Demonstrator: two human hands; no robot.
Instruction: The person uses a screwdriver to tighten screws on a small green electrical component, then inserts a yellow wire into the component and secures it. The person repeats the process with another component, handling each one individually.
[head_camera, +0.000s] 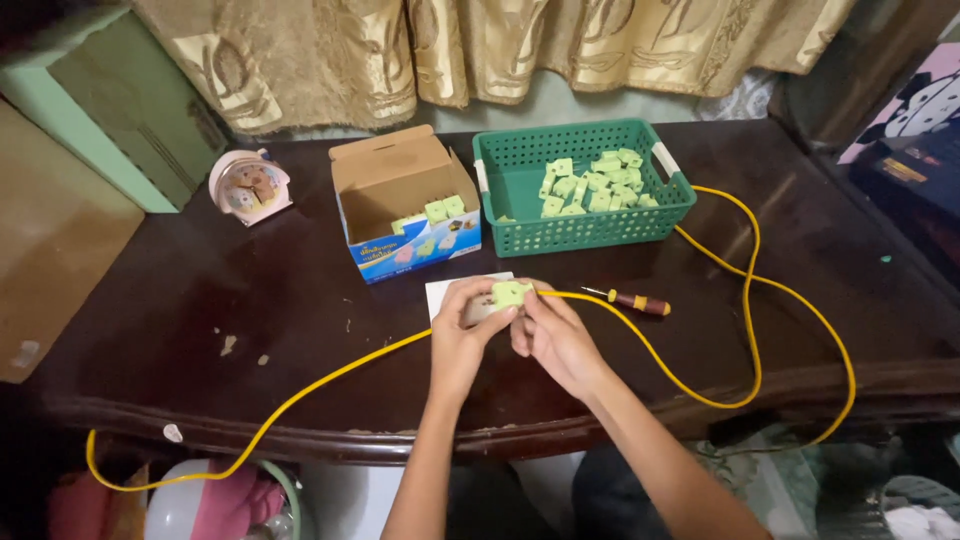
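Left hand (462, 335) and right hand (550, 335): fingers of both closed on one pale green plug (510, 293) with yellow cable (690, 395) attached, above dark wooden desk (250, 300); screwdriver (632, 300) just beside.

A dark brown wooden table (200, 330) is filling most of the view, its polished top catching soft indoor light and showing a few pale flecks near the left. Gold patterned curtains (480, 45) are hanging along the wall behind it, their hems brushing the table's far edge. A pale green cabinet (110, 100) is standing at the upper left, with a tan surface (50, 240) sloping below it. At the right, dim furniture is sitting in shadow. Under the table's front edge, pink cloth (225, 505) is lying bundled on the floor.
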